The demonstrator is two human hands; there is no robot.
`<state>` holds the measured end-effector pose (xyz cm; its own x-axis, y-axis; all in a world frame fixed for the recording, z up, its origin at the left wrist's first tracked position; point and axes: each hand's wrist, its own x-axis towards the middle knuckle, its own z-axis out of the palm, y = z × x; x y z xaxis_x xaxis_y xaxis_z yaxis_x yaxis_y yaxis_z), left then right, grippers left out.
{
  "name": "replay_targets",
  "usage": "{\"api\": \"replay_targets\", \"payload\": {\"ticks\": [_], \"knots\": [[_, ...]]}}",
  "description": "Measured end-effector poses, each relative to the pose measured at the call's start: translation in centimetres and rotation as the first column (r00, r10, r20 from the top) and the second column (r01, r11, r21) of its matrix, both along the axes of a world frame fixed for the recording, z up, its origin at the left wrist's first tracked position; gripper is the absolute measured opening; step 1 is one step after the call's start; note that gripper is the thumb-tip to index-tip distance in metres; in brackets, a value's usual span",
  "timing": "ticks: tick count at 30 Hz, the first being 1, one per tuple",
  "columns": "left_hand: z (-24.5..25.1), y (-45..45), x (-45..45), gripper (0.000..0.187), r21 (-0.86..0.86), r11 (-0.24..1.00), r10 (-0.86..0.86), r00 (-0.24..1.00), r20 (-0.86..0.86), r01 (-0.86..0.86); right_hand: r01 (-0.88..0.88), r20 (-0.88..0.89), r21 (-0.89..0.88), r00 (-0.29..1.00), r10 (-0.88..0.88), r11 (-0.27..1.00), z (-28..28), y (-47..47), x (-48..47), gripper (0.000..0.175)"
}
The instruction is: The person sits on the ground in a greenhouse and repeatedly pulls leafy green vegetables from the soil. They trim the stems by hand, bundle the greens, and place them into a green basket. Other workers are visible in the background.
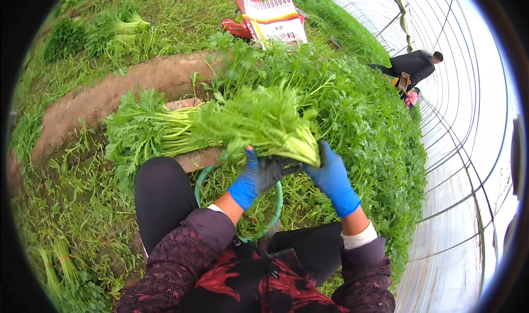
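A loose bunch of leafy greens, slightly blurred, lies across both my gloved hands. My left hand, in a blue and black glove with a bare thumb tip showing, supports the bunch from below near the stems. At the cut stem ends, my right hand in a similar blue glove grips the bunch from the right. Just left of it, more cut greens lie on a wooden board, their leaves toward the left. Under my hands a green round rim surrounds leafy scraps.
Uncut greens grow densely on the right. Tied bundles lie at lower left and upper left. A printed white sack rests beyond. A bare soil ridge curves leftward. Another person stands near the plastic greenhouse wall.
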<state>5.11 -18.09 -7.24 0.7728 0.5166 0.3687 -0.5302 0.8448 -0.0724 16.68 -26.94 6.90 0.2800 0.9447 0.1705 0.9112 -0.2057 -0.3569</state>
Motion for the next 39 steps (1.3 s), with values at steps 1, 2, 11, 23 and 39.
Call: {"api": "replay_targets", "payload": {"ticks": [1,2,11,23,39], "knots": [[-0.3,0.7,-0.5,0.096,-0.044,0.996,0.084,0.996,0.021,-0.083,-0.053,0.275,-0.022,0.960,0.057,0.998,-0.6,-0.8,-0.1,0.056],[-0.6,1.1,-1.0,0.101,-0.101,0.988,0.101,0.987,-0.126,-0.114,-0.074,0.339,-0.041,0.937,0.083,0.996,-1.5,-1.4,-0.3,0.062],[-3.4,2.9,-2.2,0.085,0.165,0.980,0.155,0.945,-0.288,-0.110,-0.137,0.379,0.055,0.919,0.106,0.989,-7.2,-4.1,-1.9,0.076],[-4.2,3.0,-0.8,0.076,-0.048,0.994,0.102,0.990,0.095,-0.098,0.080,-0.020,0.139,0.997,-0.078,0.987,-12.2,-4.8,-2.7,0.075],[-2.4,2.7,-3.3,0.058,0.563,0.824,0.521,0.472,-0.711,-0.063,0.130,-0.463,0.182,0.886,-0.031,0.975,-13.6,-3.5,-2.5,0.070]]}}
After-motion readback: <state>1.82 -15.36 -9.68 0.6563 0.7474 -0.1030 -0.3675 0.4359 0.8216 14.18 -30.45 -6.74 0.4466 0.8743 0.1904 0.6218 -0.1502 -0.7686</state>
